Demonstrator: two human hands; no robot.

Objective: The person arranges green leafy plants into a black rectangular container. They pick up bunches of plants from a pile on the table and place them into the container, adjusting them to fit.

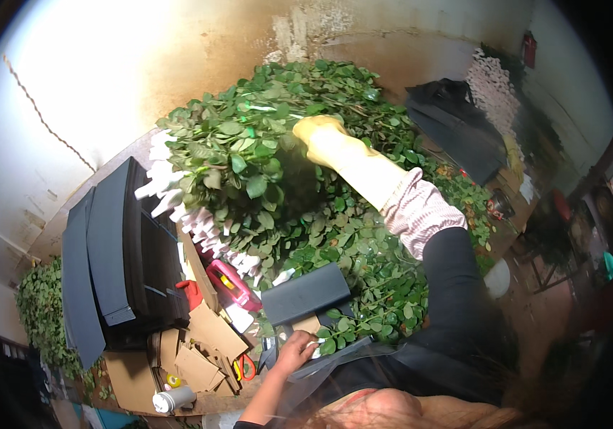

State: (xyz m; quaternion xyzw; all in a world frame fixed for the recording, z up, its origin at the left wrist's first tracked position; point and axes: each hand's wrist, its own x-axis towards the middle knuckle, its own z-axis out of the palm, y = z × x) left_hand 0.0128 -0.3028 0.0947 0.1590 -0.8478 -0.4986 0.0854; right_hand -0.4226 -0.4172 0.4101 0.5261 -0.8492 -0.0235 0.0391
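My right hand (323, 137), in a long yellow rubber glove with a pink striped cuff, reaches into a heap of leafy cut stems (306, 80). Its fingers are partly lost among the leaves, so whether they grip a stem is unclear. White-wrapped flower heads (215, 230) line the heap's left edge. At the near table edge my bare left hand (297, 351) has its fingers closed on a white-wrapped flower head (314, 348) of a leafy stem. Just beyond that hand lies a folded dark grey sheet (306, 294).
A stack of dark boards (116, 246) stands at left. Near it are cardboard pieces (199, 364), orange-handled scissors (246, 367), a pink tool (233, 284), a red object (191, 294) and a grey cylinder (174, 399). More wrapped flowers (491, 91) and dark sheets (456, 128) lie far right.
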